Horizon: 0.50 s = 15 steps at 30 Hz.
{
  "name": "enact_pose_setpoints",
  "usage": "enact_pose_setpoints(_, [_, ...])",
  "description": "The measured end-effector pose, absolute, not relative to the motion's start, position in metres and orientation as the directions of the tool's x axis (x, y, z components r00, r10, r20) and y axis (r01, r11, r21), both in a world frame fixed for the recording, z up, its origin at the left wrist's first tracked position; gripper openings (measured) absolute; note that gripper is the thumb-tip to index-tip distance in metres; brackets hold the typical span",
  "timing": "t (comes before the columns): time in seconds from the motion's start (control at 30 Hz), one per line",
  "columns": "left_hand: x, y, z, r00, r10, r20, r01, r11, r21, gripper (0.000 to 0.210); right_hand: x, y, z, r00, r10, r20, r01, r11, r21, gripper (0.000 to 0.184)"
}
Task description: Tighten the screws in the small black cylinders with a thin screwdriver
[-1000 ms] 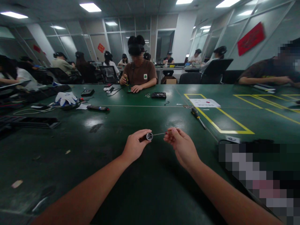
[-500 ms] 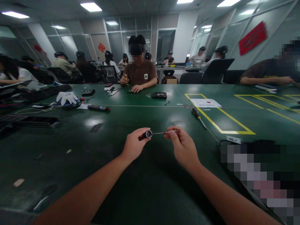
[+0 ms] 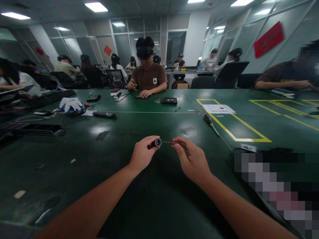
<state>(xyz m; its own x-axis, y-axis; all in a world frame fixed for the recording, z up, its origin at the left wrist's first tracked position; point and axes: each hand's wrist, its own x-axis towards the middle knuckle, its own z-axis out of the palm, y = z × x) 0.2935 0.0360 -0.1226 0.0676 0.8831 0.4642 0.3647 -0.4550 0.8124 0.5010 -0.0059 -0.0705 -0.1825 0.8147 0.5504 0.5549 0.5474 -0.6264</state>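
Gripping the dark cylinder [image 3: 154,143] with my left hand [image 3: 141,154], from afar I see its open end facing me; to its right, my right hand [image 3: 193,158] holds the thin tool [image 3: 172,142], lying sideways, shaft [image 3: 166,142] toward the cylinder, contact unclear.

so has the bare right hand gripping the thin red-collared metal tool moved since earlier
Yes, the right hand moved slightly left, away from the yellow tape rectangle.
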Motion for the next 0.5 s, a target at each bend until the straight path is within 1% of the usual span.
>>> enact_pose_setpoints(0.4, [0.2946,0.0353,-0.1218,0.074,0.887,0.455,0.345,-0.451,0.823,0.040,0.5006,-0.0067,-0.0694,-0.190,0.806,0.560,0.568,0.555,-0.607,0.019])
enact_pose_setpoints(0.5, [0.2945,0.0354,-0.1216,0.065,0.889,0.454,0.344,-0.447,0.826,0.040,0.5017,-0.0074,-0.0692,-0.172,0.817,0.550,0.555,0.542,-0.631,0.020])
